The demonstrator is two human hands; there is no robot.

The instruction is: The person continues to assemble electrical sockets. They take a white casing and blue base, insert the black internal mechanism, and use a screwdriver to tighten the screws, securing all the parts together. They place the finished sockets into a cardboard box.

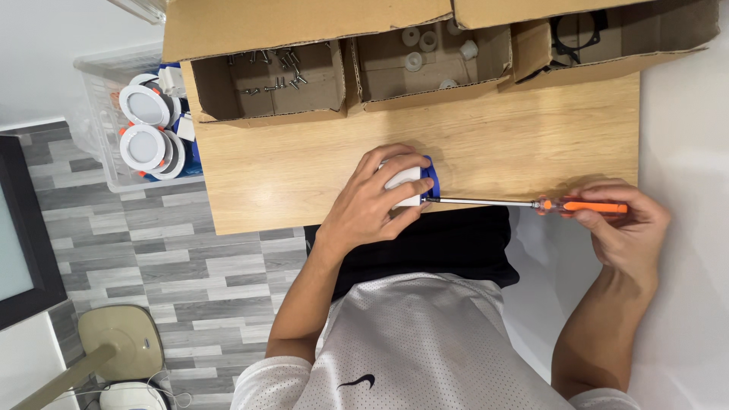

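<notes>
My left hand (373,201) wraps around a small white and blue fitting (418,182) at the near edge of the wooden table (516,144). My right hand (626,224) grips the orange handle of a long screwdriver (531,203). Its thin metal shaft runs leftward, and the tip meets the blue side of the fitting. Most of the fitting is hidden under my fingers.
Three open cardboard boxes line the table's far edge: one with screws (273,76), one with small white parts (425,49), one with black parts (581,34). A clear plastic bin (102,144) of round white lamps stands on the grey floor at left.
</notes>
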